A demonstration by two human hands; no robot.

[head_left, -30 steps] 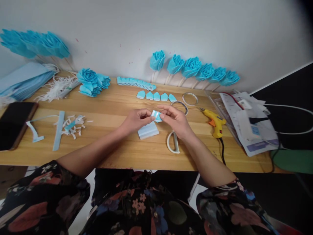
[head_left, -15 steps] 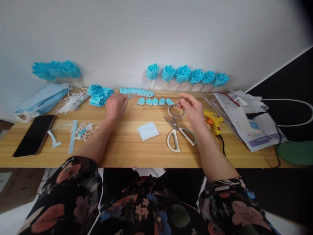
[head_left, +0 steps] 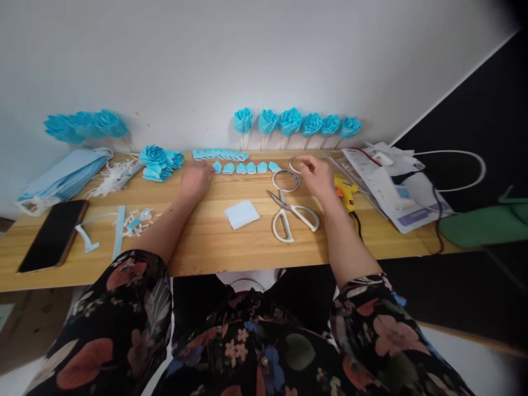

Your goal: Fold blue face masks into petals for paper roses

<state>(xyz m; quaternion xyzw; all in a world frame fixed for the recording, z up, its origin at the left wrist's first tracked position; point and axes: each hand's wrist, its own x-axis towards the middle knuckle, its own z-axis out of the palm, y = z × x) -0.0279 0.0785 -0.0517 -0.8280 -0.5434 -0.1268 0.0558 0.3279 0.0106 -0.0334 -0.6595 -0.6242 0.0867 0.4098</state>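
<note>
My left hand (head_left: 197, 180) lies knuckles up on the wooden table (head_left: 214, 242), its curled fingertips pinched on a folded blue petal (head_left: 217, 166). That petal is the left end of a row of several like petals (head_left: 246, 167). My right hand (head_left: 317, 174) is further right, and its thumb and fingers are closed on a thin tape ring (head_left: 294, 163). A second ring (head_left: 285, 180) lies just below it. White-handled scissors (head_left: 291, 214) lie open between my arms, next to a pale folded stack (head_left: 241, 214).
Blue paper roses (head_left: 291, 122) lean on the wall, with more roses (head_left: 159, 161) at left. A yellow glue gun (head_left: 345, 191), papers and cables (head_left: 390, 187) lie right. On the left are a phone (head_left: 53, 234), cut scraps (head_left: 132, 220) and stacked masks (head_left: 61, 175).
Both hands left the small blue piece they were folding at the centre. The left hand carried it to the petal row; the right reached to the rings. The camera tilted down.
</note>
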